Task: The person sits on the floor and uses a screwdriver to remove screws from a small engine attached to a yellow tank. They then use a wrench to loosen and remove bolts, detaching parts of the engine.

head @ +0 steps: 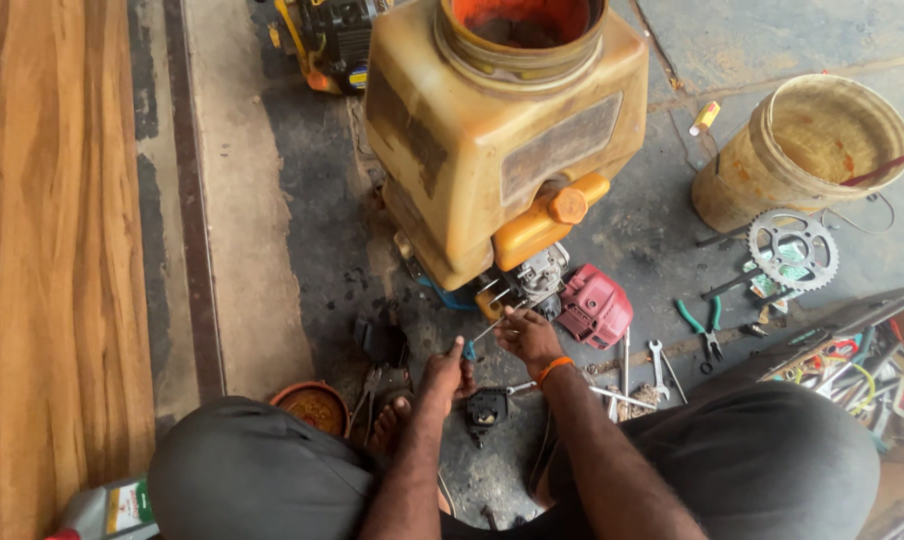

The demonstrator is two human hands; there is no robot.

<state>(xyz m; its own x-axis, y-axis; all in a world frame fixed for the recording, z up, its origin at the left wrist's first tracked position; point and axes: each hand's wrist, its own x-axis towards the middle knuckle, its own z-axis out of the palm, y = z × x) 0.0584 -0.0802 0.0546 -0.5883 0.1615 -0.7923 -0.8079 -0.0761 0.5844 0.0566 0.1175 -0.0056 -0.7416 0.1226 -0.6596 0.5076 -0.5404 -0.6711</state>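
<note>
A large dirty yellow sprayer tank with an open orange-rimmed mouth stands on a small engine on the floor. Beside the engine lies its red cover. My left hand grips the blue handle of a screwdriver whose shaft points up at the engine. My right hand, with an orange band on its wrist, rests its fingers near the screwdriver tip at the engine's base. A black part lies on the floor between my arms.
Spanners, green-handled pliers and a chain sprocket lie at the right, near a worn yellow bucket and an open toolbox. A small orange bowl sits by my left knee. A wooden surface runs along the left.
</note>
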